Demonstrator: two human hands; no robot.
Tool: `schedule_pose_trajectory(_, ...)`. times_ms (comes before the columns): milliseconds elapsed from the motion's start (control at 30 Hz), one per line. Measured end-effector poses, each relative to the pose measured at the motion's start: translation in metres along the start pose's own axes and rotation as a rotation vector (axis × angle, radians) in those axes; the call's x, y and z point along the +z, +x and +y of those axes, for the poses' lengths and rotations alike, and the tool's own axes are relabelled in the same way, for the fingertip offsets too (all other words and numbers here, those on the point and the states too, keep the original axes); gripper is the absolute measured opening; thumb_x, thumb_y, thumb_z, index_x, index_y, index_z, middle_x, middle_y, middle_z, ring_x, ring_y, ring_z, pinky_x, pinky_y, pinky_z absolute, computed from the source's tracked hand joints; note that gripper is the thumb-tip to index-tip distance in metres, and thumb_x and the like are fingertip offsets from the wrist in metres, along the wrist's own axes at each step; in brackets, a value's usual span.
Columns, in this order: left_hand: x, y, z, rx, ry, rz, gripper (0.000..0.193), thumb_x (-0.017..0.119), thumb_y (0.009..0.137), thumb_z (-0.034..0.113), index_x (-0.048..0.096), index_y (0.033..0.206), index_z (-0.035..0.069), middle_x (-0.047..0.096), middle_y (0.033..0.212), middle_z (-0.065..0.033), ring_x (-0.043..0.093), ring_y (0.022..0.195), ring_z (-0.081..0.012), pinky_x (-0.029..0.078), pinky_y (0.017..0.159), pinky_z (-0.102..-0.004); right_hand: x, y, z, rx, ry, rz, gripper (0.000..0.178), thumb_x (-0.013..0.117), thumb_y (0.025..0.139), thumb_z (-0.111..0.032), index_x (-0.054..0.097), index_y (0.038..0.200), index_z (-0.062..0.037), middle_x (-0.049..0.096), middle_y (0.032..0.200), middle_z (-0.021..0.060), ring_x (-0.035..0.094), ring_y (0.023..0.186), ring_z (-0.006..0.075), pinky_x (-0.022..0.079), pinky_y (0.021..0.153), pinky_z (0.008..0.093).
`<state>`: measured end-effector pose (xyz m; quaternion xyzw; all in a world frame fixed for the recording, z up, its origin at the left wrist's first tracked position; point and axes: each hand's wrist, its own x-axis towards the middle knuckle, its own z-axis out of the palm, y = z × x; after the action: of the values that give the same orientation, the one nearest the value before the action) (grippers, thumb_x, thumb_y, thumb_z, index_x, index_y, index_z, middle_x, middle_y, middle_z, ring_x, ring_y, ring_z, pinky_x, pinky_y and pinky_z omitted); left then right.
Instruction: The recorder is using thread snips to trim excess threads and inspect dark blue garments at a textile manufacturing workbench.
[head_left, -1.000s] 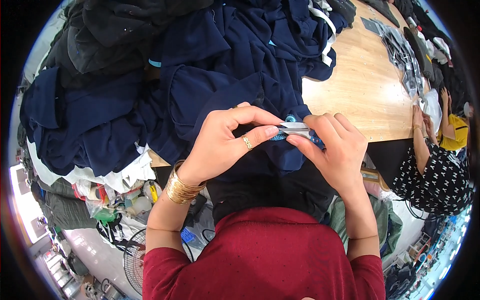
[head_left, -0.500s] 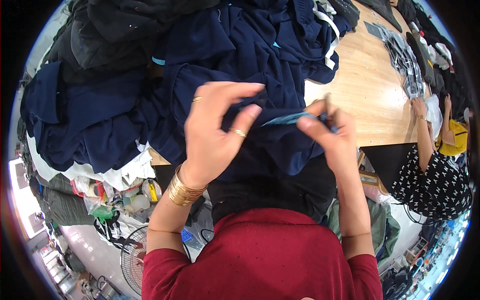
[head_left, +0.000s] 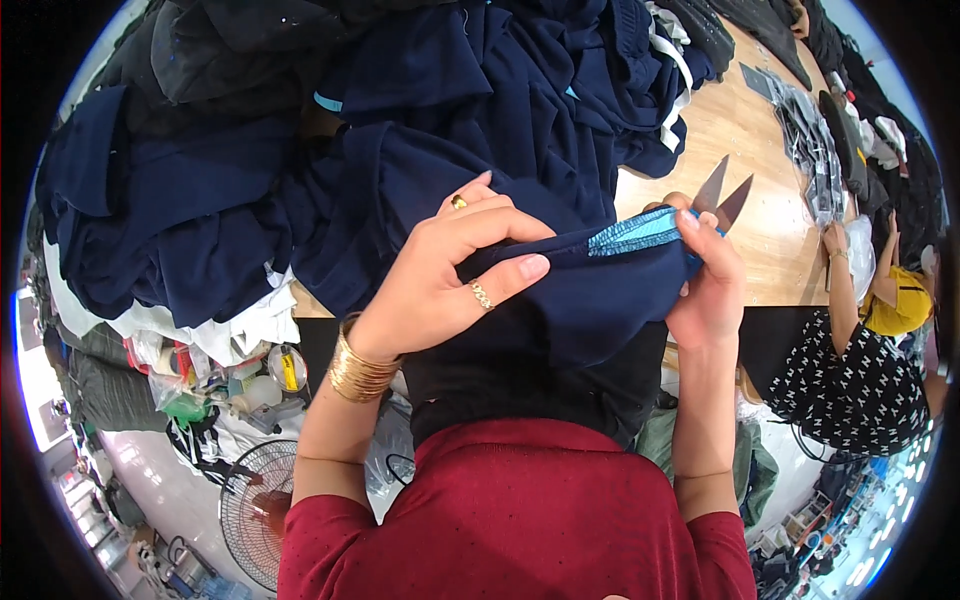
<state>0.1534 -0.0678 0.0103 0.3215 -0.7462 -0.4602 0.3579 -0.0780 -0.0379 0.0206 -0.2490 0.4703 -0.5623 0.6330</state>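
A navy garment [head_left: 600,310] hangs between my two hands over my lap, its upper edge pulled fairly straight. Along that edge, near my right hand, a light blue strip [head_left: 636,232] shows with stitching on it. My left hand [head_left: 450,265] has the edge between thumb and index finger, with rings and gold bracelets visible. My right hand [head_left: 708,270] pinches the other end of the strip. A pair of scissors [head_left: 722,192] also sits in that hand, its blades slightly apart and pointing up and away; the handles are hidden by my fingers.
Piled navy garments [head_left: 180,220] and black garments [head_left: 250,50] cover the left and far part of the wooden table [head_left: 770,240]. Packed clear bags [head_left: 810,150] lie at the right, where a co-worker's hand [head_left: 838,245] rests. A fan [head_left: 262,510] stands low at the left.
My right hand has moved right and slightly up, and the scissor blades now show clearly. My left thumb and finger have come down onto the cloth edge. The light blue strip lies opened out.
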Motion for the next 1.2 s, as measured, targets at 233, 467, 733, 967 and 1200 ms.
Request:
schedule_pose_trajectory(233,-0.009,0.005,0.008,-0.128,-0.238,-0.083,0.017,0.062,0.081,0.013,0.061,0.087,-0.003,0.058,0.078,-0.0042,0.051,0.082,-0.0152,0.030,0.102,-0.0384,0.006,-0.006,0.003,0.034,-0.300,0.036,0.011,0.066,0.078,-0.013,0.064,0.086,-0.0060,0.050,0.065,-0.0084,0.041,0.053,-0.0001,0.024,0.046,0.0167)
schedule_pose_trajectory(467,-0.004,0.003,0.002,-0.132,-0.338,-0.070,0.016,0.062,0.085,0.013,0.062,0.091,-0.003,0.053,0.074,-0.0014,0.045,0.072,-0.0085,0.037,0.066,-0.0221,0.016,-0.009,0.009,-0.756,-1.105,0.100,0.036,0.078,0.066,-0.014,0.064,0.098,-0.0101,0.052,0.077,0.0045,0.052,0.065,0.0141,0.040,0.057,0.0235)
schedule_pose_trajectory(733,-0.005,0.005,0.009,-0.203,-0.319,-0.028,0.017,0.063,0.085,0.014,0.063,0.088,-0.003,0.057,0.075,-0.0001,0.049,0.070,-0.0059,0.039,0.066,-0.0209,0.024,-0.029,0.003,-0.825,-1.307,-0.153,0.048,0.077,0.063,-0.038,0.061,0.097,-0.0086,0.051,0.071,0.0025,0.049,0.060,0.0190,0.040,0.053,0.0298)
schedule_pose_trajectory(967,-0.002,0.008,0.017,-0.241,-0.319,-0.006,0.019,0.060,0.087,0.014,0.061,0.081,-0.003,0.056,0.071,0.0020,0.046,0.068,-0.0031,0.038,0.063,-0.0193,0.026,-0.030,0.007,-0.891,-1.439,-0.076,0.038,0.077,0.063,-0.033,0.060,0.088,-0.0091,0.052,0.069,0.0019,0.050,0.059,0.0191,0.041,0.051,0.0289)
schedule_pose_trajectory(1200,-0.001,0.005,0.017,-0.255,-0.385,0.006,0.018,0.059,0.087,0.014,0.061,0.082,-0.003,0.055,0.071,0.0035,0.045,0.068,-0.0024,0.037,0.062,-0.0187,0.032,-0.032,0.004,-0.951,-1.528,-0.082,0.031,0.076,0.066,-0.030,0.061,0.084,-0.0098,0.052,0.066,0.0011,0.049,0.056,0.0175,0.040,0.049,0.0281)
